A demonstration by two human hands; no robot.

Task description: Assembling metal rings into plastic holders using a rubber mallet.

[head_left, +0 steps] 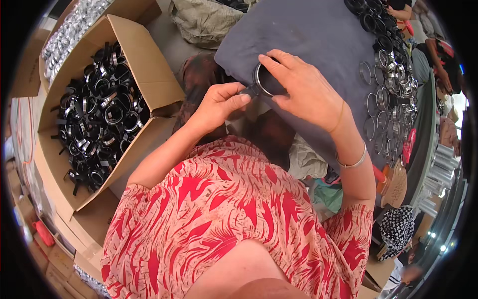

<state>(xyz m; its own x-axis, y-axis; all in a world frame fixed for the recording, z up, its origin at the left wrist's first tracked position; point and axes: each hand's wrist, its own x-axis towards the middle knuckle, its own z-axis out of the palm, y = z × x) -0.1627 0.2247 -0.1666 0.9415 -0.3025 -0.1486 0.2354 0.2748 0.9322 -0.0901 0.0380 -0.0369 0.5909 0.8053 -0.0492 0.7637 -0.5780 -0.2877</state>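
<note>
My right hand (301, 89) grips a black ring-shaped clamp (260, 79) with a shiny inner band, pressing it onto a dark grey cloth (308, 35) spread over the work surface. My left hand (219, 103) pinches the clamp's small black tab at its lower left edge. Both hands meet over the near edge of the cloth. A thin bracelet sits on my right wrist.
An open cardboard box (149, 70) at my left holds many black ring clamps (97, 114). Rows of finished rings (386, 94) lie along the cloth's right side. A box of silvery parts (69, 30) stands at upper left. Another person (438, 55) sits at far right.
</note>
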